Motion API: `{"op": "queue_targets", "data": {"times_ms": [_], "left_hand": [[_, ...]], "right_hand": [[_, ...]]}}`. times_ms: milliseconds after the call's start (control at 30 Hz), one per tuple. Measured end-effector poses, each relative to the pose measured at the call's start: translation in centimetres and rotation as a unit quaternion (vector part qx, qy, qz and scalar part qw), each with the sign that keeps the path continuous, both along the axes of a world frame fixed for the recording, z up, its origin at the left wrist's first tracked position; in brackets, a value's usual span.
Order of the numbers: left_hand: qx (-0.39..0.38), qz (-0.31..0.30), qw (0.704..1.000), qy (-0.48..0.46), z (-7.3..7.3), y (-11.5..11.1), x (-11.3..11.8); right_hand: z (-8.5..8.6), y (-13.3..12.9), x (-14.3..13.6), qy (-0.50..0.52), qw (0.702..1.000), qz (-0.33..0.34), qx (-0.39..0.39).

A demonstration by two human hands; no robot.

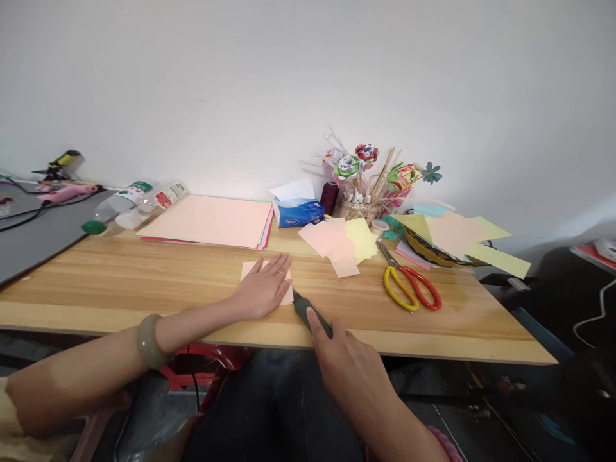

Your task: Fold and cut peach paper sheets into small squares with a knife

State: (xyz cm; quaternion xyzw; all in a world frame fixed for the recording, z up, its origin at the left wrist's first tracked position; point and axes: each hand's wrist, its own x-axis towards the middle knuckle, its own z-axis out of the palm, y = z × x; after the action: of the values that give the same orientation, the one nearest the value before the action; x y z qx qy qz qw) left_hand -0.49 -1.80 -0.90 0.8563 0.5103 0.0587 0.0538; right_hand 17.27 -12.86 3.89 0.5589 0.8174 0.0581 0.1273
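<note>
My left hand (262, 289) lies flat with fingers stretched over a small pale pink paper square (248, 268), pressing it to the wooden table (192, 282). Most of the square is hidden under that hand. Wrapped in my right hand (344, 350) is a dark green utility knife (305, 310), its blade tip at the right edge of the paper, just beside my left fingers. Several cut pieces of pink paper (337, 244) and yellow paper (362, 237) lie beyond the knife. To their right rest scissors (409, 285) with one yellow and one red handle, blades pointing away.
A stack of large coloured sheets (206, 221) lies at the back left, near two plastic bottles (120, 205). Behind are a blue tissue pack (298, 213) and paper flowers (351, 167). A basket (428, 253) holding paper stands right. The table's front edge runs beneath my forearms.
</note>
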Motion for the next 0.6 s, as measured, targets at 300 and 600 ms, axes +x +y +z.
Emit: {"op": "queue_targets", "data": {"times_ms": [300, 600], "left_hand": [[0.005, -0.003, 1.0, -0.015, -0.4, 0.2, -0.1], [0.013, -0.013, 0.999, -0.038, -1.2, 0.6, -0.4]], "right_hand": [[0.3, 0.6, -0.3, 0.012, 1.0, -0.013, -0.016], [-0.1, 1.6, -0.4, 0.026, 1.0, -0.015, -0.008]]}}
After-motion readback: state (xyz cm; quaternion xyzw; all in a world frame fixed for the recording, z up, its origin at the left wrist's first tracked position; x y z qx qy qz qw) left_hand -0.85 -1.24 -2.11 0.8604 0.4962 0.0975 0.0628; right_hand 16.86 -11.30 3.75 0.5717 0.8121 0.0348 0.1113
